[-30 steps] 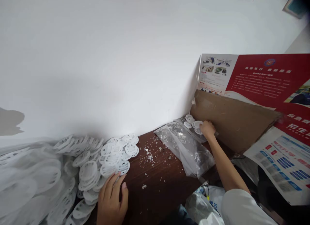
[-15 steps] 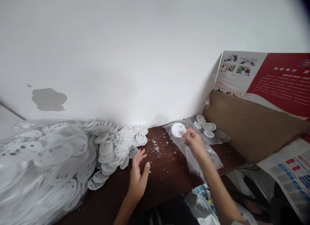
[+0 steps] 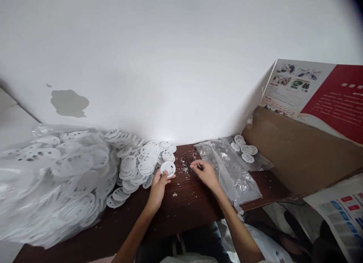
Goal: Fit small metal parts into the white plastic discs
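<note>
A round white plastic disc (image 3: 169, 167) with cut-out slots is held in my left hand (image 3: 159, 185), thumb over its face and fingers beneath. To the right, my right hand (image 3: 204, 174) is closed in a pinch on a thin pale stick-like piece (image 3: 196, 160), too small to make out clearly. Between the two hands, small white scraps (image 3: 184, 166) lie scattered on the dark brown table (image 3: 181, 214). A heap of similar discs (image 3: 146, 157) spreads just behind and left of my left hand.
On the left bulges a clear plastic bag (image 3: 70, 168) full of discs. Flat plastic bags (image 3: 238, 176) lie at right, with several discs (image 3: 246, 149) on the far one. A brown cardboard panel (image 3: 295, 153) and a printed board (image 3: 326, 93) border the right side.
My right hand has moved left and no longer has a disc; it now pinches the thin piece. My left hand, open and bare before, now grips a disc. The view has shifted slightly.
</note>
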### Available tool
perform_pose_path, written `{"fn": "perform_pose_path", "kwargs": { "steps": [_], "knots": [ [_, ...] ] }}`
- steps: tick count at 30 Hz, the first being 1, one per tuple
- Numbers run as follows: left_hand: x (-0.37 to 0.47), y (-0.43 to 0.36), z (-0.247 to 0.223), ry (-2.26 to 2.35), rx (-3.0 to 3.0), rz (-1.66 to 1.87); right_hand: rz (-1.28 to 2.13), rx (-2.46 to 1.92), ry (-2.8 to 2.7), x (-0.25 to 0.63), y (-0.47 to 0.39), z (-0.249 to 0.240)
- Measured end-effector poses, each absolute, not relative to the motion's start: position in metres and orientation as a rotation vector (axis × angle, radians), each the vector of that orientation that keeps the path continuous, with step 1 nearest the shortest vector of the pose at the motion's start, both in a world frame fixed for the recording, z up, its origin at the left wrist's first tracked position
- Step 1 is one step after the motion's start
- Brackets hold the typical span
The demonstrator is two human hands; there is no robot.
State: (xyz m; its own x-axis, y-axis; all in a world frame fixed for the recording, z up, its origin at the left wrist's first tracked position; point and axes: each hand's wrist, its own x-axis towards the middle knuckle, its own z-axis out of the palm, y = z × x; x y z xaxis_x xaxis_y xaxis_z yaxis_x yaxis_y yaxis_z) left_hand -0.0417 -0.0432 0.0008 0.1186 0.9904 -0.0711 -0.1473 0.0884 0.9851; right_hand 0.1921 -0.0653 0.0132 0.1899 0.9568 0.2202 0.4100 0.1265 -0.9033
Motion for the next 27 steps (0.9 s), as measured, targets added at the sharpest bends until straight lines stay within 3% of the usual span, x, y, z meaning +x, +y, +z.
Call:
{"fn": "perform_pose_path", "kwargs": {
  "steps": [7,14,27],
  "knots": [
    [-0.023,-0.004,-0.004,1.019,1.307,0.996,0.316,-1.989,-1.603,0.231,-0.034,0.001],
    [0.0,0.0,-0.019,1.013,1.351,1.032,0.429,-1.787,-1.586,0.248,-0.027,-0.007],
    [-0.004,-0.008,-0.026,0.975,1.376,1.032,0.319,-1.926,-1.745,0.257,-0.005,-0.014]
  ]
}}
